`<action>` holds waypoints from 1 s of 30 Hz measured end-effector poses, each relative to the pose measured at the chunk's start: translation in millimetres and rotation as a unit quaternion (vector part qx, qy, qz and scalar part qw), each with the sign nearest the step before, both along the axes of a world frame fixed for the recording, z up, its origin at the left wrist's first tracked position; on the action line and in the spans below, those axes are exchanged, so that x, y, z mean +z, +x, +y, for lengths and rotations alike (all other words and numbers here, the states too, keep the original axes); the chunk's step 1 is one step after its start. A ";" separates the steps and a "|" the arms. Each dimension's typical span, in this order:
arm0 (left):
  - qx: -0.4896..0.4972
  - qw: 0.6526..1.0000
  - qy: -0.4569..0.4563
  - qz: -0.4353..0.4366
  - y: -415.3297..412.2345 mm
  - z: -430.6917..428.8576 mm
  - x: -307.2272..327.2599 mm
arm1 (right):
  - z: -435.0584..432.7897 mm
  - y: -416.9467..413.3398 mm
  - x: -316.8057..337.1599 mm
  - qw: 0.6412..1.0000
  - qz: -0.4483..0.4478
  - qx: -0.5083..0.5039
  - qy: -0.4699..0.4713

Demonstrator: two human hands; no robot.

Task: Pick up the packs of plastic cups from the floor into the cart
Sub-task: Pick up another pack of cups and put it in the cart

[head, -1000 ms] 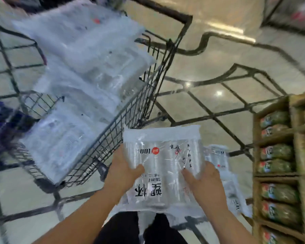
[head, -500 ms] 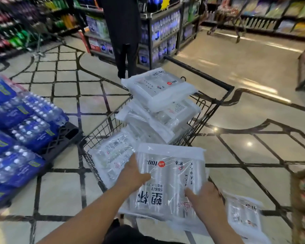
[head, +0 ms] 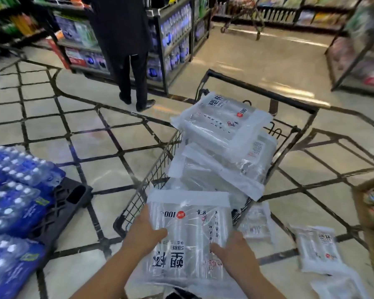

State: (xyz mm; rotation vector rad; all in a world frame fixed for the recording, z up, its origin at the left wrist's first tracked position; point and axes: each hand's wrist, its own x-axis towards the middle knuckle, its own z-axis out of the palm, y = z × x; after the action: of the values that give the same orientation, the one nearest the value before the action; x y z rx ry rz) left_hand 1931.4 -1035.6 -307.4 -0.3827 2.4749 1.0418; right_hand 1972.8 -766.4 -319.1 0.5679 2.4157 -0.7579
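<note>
Head view, the only one: holding a pack of plastic cups (head: 190,238) between both hands, just short of the near end of the cart (head: 298,134) and level with or slightly above its near rim. Left hand (head: 145,236) clamping the pack's left edge, thumb lying across the front film; right hand (head: 235,253) clasping the lower right edge, fingers spread over the wrap. Neither hand free, both grasping this one pack. Lying flat-ish and tilted toward the camera, the pack's long axis running away from the body toward the cart, white sealed strip leading. Cart basket sitting straight ahead of the grip, its length following roughly the same line, so likely calling only for a push forward and a lowering, no turning. Already filling the cart: stacked packs (head: 222,134) heaped toward the far end and spilling above the wire rim, leaving a lower pocket at the near end, directly beyond the held pack's front edge. Judging that pocket the natural landing spot, with some risk of slippery wrap sliding off the heap. Both hands standing about equally near the cart, the left a touch further forward. Still waiting on the floor, right of the cart: loose packs (head: 317,249), nearer the right hand. Left of the cart, bottled water cases (head: 13,203) resting on a dark pallet; beyond the cart, a person in dark clothes (head: 125,50) standing at shelves.
</note>
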 end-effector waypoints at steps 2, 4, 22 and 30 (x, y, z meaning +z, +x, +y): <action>-0.030 1.000 -0.007 -0.006 -19.5 -20.2 -3.9 | -25.8 -10.4 -4.8 1.000 -0.020 -0.010 0.005; -0.051 0.998 -0.019 -0.012 -40.4 -33.8 -11.3 | -43.6 -18.5 -8.4 0.999 -0.033 -0.023 0.019; -0.102 0.993 -0.055 -0.007 -79.4 -29.6 -72.7 | -67.8 -34.6 -31.3 0.989 -0.104 -0.062 0.089; -0.253 0.933 -0.211 0.146 -68.8 11.5 -48.7 | -28.3 -23.3 -13.0 0.996 -0.035 -0.018 0.084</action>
State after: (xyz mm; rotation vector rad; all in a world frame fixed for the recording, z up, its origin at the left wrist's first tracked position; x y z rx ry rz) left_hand 1862.6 -1024.0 -356.2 0.3091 2.8304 0.3714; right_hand 1949.4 -794.7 -332.1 0.6942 2.4235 -0.5422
